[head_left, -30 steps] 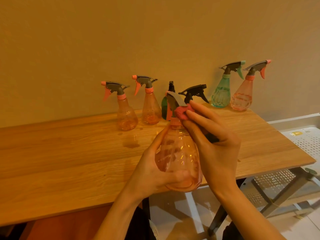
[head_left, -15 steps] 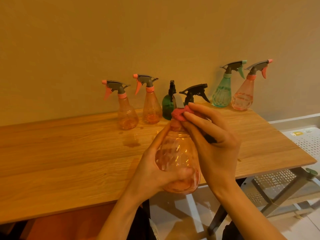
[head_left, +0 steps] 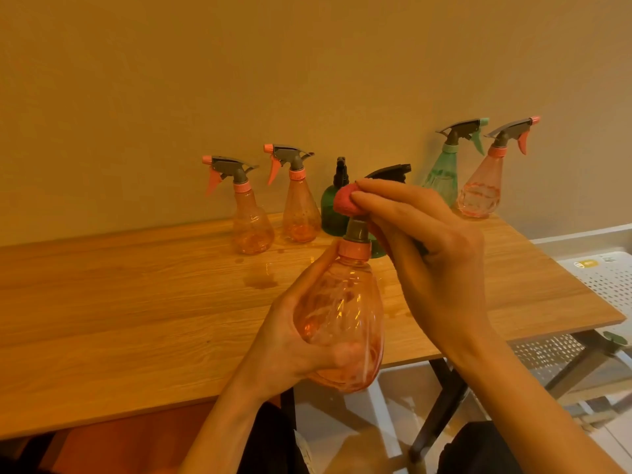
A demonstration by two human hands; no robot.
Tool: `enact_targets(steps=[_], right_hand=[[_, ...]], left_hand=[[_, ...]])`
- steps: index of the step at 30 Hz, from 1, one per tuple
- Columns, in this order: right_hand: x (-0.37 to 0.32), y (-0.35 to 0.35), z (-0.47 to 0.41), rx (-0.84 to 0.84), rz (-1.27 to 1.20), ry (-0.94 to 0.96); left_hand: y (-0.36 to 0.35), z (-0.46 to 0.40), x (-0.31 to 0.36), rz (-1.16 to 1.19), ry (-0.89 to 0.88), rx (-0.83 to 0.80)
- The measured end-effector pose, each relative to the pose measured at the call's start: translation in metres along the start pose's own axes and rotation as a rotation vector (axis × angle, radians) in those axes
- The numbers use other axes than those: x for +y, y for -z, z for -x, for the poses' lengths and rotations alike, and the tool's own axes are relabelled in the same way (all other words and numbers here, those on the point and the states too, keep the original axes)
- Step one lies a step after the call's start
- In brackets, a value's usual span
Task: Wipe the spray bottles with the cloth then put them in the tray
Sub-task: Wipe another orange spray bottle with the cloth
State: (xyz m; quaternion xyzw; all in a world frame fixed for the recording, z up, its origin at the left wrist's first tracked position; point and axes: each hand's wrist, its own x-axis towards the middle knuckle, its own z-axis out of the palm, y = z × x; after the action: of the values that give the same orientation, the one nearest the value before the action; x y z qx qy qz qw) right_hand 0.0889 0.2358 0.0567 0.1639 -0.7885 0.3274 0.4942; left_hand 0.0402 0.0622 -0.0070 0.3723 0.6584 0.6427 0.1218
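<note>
Bulbous translucent orange bottle [head_left: 342, 323], nubby pink cloth [head_left: 345, 202]

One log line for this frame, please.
step: wiping | left hand: holds bottle | right hand: cloth on sprayer | tray: bottle not in yet

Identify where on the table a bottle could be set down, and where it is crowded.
Free: the wooden table left of the left hand, in front of the wet patch. Crowded: the back edge by the wall, where the standing spray bottles line up.
</note>
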Motion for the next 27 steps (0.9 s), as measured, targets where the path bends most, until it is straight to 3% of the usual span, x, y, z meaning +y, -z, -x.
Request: enact_targets(steps=[6, 13, 20, 27], right_hand=[[0.01, 0.0, -0.008, 0.017, -0.073, -0.177], [-0.001, 0.002, -0.006, -0.051, 0.013, 0.01], [0.02, 0.0, -0.016, -0.002, -0.048, -0.243], [-0.002, -0.007, -0.004, -0.018, -0.071, -0.056]], left_hand=[[-0.003, -0.001, 0.003, 0.058, 0.029, -0.004], [-0.002, -0.006, 0.01, 0.154, 0.047, 0.017], [-0.003, -0.004, 0.011, 0.212, 0.064, -0.01], [-0.006, -0.006, 0.014, 0.316, 0.098, 0.018]])
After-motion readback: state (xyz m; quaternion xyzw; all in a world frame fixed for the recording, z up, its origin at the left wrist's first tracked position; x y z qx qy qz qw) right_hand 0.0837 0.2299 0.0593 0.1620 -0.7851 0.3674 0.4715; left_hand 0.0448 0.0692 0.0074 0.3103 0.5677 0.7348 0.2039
